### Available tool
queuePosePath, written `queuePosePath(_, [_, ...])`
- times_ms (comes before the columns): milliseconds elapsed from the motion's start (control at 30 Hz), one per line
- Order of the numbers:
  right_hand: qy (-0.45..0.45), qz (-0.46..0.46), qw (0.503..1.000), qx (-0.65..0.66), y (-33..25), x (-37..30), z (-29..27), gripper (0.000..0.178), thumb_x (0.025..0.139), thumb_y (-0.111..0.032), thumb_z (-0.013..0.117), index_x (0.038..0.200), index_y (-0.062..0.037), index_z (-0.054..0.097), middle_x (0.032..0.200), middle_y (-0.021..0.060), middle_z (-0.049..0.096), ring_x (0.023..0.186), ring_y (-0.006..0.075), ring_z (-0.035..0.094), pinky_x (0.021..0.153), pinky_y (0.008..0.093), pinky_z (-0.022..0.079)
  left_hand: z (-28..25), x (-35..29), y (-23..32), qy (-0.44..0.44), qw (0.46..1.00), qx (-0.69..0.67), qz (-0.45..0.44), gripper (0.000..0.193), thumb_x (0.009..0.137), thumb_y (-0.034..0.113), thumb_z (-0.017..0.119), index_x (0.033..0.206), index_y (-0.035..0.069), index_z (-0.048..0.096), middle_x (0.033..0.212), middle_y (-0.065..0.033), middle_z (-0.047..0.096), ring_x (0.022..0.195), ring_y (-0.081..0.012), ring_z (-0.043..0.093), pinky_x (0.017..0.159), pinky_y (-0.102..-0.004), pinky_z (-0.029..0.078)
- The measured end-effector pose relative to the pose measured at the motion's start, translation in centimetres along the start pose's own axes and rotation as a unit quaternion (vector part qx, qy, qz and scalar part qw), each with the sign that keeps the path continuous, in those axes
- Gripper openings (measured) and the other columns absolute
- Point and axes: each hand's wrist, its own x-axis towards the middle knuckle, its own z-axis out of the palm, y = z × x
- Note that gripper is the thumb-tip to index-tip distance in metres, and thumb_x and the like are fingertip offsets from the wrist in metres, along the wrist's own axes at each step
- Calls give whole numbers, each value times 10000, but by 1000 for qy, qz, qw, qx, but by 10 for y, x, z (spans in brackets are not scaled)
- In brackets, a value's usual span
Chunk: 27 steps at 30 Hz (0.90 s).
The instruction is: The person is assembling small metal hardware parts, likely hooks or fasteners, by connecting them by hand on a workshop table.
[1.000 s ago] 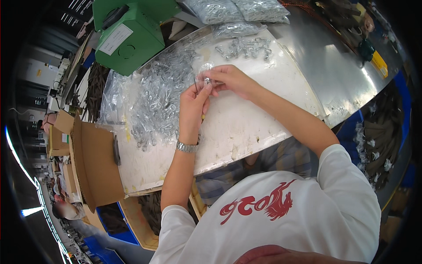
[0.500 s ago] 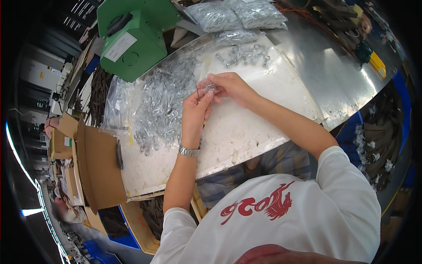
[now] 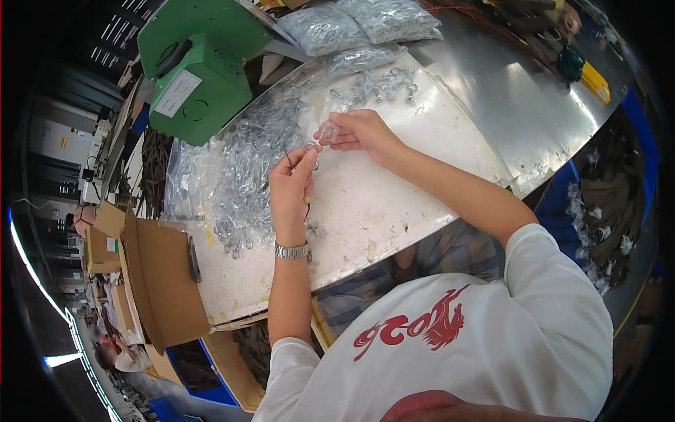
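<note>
Over the white tabletop point(image 3: 365, 204), my left hand point(image 3: 290, 188) is closed, pinching a small metal ring piece point(image 3: 310, 146) between thumb and fingers. A thin dark tool with a yellow part point(image 3: 306, 200) also shows at that hand; its kind is unclear. My right hand point(image 3: 362, 133) grips a small clear plastic bag point(image 3: 328, 131) by its edge, just right of the ring piece. Whether the two pieces touch is hard to make out. Beside my left hand spreads a pile of metal pieces in clear bags point(image 3: 246, 162). Several loose metal pieces point(image 3: 383, 86) lie beyond my right hand.
A green machine point(image 3: 204, 84) stands at the far left, with a cardboard box point(image 3: 165, 278) nearer. Full plastic bags of metal parts point(image 3: 323, 32) are stacked at the back. A yellow-handled tool point(image 3: 594, 86) lies at right; a blue bin of dark strips point(image 3: 608, 204) sits below.
My hands have moved apart: the left shifted left with the ring piece, while the right keeps the clear bag. The whole view has shifted slightly.
</note>
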Motion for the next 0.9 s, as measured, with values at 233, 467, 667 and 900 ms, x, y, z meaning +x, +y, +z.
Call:
queuePosePath(233, [-4,-12,999,-38,6,0,2,339,1052,-287,632,1182,20,687,1142,159,773,1030,228,764,900,339,615,1,0,-5,18,1000,-10,15,189,1009,146,714,1110,-13,732,875,-41,740,498,10,390,436,-183,269])
queuePosePath(467, [-14,-29,997,-74,6,-2,5,329,1063,-262,600,1183,21,717,1142,157,770,975,205,757,903,334,605,7,-1,-5,41,999,-3,23,200,1027,125,670,1138,-37,711,947,-112,782,492,5,393,438,-181,287])
queuePosePath(667, [-17,-28,997,-64,3,-3,3,361,1061,-292,612,1195,29,708,1135,171,775,968,212,759,915,339,602,7,-3,-5,34,999,17,31,205,1039,127,652,1155,-34,701,994,-139,785,498,1,401,436,-177,294])
queuePosePath(900, [-5,-32,999,-42,6,-2,3,348,1058,-271,609,1192,38,695,1136,185,772,966,230,764,905,345,612,11,-3,-6,39,998,15,44,201,1037,137,656,1125,-37,706,949,-119,790,491,9,386,432,-182,282])
